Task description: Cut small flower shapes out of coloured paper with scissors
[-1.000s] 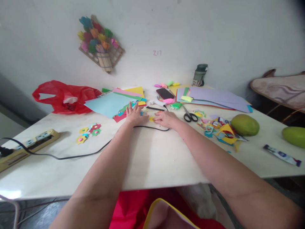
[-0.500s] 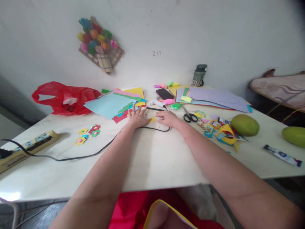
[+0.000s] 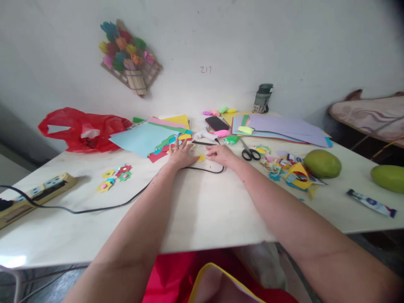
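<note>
A small yellow paper piece (image 3: 201, 158) lies flat on the white table between my hands. My left hand (image 3: 180, 157) rests with its fingers spread, palm down, the thumb at the left edge of the yellow piece. From the other side my right hand (image 3: 221, 155) reaches in low, its fingers slightly bent and apart, fingertips beside the right edge of the piece; whether they touch it is too small to tell. A white glue gun (image 3: 206, 135) lies just beyond my hands. Its black cord (image 3: 142, 191) passes under my left forearm.
Paper flowers (image 3: 118, 176) and a power strip (image 3: 38, 195) lie left. Behind are coloured sheets (image 3: 142, 136), a red bag (image 3: 85, 130) and a phone (image 3: 217, 123). Scissors (image 3: 250, 152), paper scraps (image 3: 290, 170), green fruit (image 3: 322, 164) and a tube (image 3: 370, 203) are right.
The whole view has shifted very slightly to the left. Both hands stay in the same place around the yellow paper piece.
</note>
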`<state>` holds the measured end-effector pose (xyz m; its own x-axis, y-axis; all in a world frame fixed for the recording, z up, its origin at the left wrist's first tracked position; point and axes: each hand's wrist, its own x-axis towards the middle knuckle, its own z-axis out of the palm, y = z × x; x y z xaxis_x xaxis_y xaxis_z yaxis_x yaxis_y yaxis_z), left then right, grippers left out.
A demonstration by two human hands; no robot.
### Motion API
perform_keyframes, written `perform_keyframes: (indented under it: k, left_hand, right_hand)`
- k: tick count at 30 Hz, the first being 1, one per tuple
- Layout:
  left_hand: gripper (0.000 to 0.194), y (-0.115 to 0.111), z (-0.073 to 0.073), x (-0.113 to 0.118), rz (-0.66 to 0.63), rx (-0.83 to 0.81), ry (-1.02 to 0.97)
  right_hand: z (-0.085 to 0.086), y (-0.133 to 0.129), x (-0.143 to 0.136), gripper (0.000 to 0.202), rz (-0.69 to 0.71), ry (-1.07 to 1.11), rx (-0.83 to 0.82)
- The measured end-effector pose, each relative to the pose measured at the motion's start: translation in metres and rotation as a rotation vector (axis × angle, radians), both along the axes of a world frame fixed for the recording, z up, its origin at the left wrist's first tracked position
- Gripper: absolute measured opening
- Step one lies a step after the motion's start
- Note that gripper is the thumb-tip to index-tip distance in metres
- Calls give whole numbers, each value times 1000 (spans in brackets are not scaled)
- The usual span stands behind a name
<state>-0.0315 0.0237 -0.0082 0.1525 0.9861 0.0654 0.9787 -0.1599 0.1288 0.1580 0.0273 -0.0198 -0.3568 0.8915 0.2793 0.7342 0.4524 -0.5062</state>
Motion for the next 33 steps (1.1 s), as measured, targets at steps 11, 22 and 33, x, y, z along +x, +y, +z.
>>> perform_keyframes:
  k: [11, 22, 33]
  left_hand:
    - [70, 1, -2, 0, -38, 68, 13]
    - [80, 2, 3, -6, 140, 27, 42]
    - [55, -44, 54, 38, -89, -46, 154]
  right_hand:
    - [12, -14, -6, 28, -14, -248, 18]
    - [16, -12, -2, 33, 135, -476, 73]
    - [21, -17, -2, 47, 102, -340, 9]
